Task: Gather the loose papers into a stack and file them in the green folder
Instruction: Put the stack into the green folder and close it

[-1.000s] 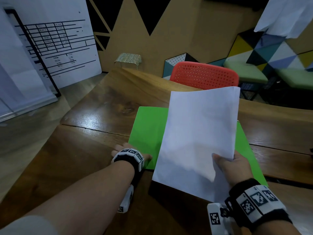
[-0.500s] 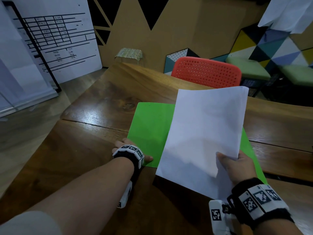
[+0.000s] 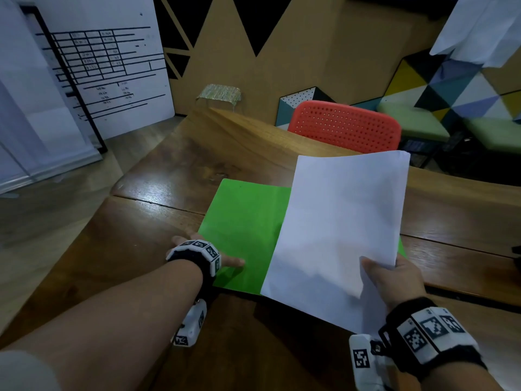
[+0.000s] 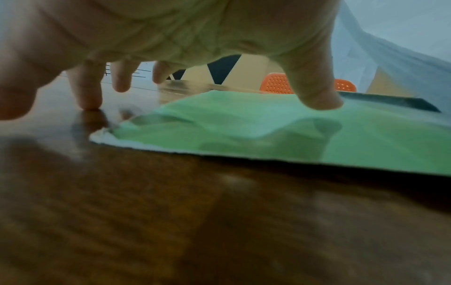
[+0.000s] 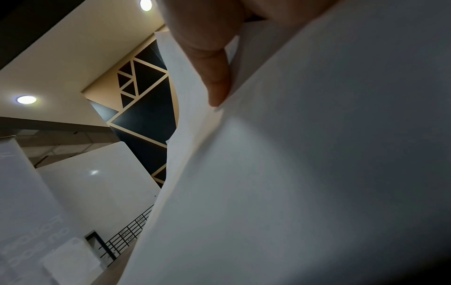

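The green folder (image 3: 245, 232) lies flat on the wooden table (image 3: 174, 170). My left hand (image 3: 207, 249) arches over its near left corner. In the left wrist view the thumb (image 4: 317, 96) presses on the green folder (image 4: 268, 131), and the fingertips (image 4: 88, 96) touch the table beside it. My right hand (image 3: 389, 275) pinches a stack of white papers (image 3: 338, 227) at its near right corner and holds it tilted above the folder's right part, which it hides. The right wrist view shows the thumb (image 5: 214, 77) lying on the papers (image 5: 317, 173).
A red perforated chair (image 3: 346, 125) stands at the table's far side. A whiteboard with a drawn table (image 3: 104, 69) leans at the left. Green seats (image 3: 414, 125) stand at the back right. White sheets (image 3: 479, 26) hang at the upper right.
The papers in my right hand have drifted a little to the right over the folder. My left hand stays at the folder's near left corner.
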A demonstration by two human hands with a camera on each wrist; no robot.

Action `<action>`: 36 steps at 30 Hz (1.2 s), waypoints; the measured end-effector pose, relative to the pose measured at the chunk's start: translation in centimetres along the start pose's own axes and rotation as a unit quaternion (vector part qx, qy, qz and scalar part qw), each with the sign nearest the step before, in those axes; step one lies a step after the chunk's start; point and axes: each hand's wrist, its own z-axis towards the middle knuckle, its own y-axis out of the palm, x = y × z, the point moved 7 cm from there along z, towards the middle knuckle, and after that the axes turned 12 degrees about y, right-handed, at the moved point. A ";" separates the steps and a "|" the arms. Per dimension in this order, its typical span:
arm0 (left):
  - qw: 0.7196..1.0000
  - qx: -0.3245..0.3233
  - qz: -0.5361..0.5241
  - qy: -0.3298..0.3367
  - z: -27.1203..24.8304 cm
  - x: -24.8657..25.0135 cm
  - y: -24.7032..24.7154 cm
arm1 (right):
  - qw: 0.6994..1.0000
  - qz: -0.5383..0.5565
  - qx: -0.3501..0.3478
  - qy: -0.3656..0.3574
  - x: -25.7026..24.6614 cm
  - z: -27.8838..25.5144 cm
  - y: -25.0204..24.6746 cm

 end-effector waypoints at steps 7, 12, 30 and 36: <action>0.999 0.023 0.015 -0.040 1.2 0.0 1.7 | 1.000 0.002 -0.009 0.005 -0.1 -0.8 0.3; 0.999 0.040 -0.016 -0.010 -0.1 0.8 0.4 | 1.000 -0.002 -0.016 0.016 0.6 -0.7 0.7; 0.965 0.100 -0.117 0.212 -11.2 -0.5 -12.6 | 0.992 -0.093 -0.003 0.084 -1.2 -5.2 -1.6; 0.955 0.067 -0.113 0.266 -20.2 -1.4 -11.5 | 0.983 -0.136 -0.048 0.112 2.8 -10.0 0.9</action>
